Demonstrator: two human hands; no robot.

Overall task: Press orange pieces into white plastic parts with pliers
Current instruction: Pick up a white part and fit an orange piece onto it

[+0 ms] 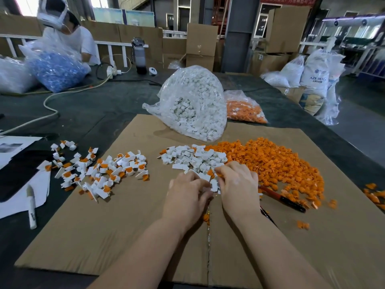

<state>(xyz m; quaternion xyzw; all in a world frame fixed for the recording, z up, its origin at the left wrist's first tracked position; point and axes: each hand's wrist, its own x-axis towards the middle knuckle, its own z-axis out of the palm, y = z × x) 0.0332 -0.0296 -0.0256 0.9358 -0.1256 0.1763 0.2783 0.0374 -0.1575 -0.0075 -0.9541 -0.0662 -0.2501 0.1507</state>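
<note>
Loose white plastic parts (193,158) lie heaped mid-cardboard, beside a wide spread of orange pieces (277,163) on the right. Assembled white parts with orange inserts (100,170) are scattered on the left. My left hand (187,197) and my right hand (237,182) meet at the near edge of the white heap, fingers curled around small white parts between them; what the fingertips pinch is mostly hidden. The pliers (281,198), with red and black handles, lie on the cardboard to the right of my right hand, not held.
A clear bag of white parts (195,103) and a bag of orange pieces (243,109) stand behind the cardboard sheet (104,236). A marker (31,207), papers and a black pad lie at left. Another person sits far left with bags of blue parts (56,69).
</note>
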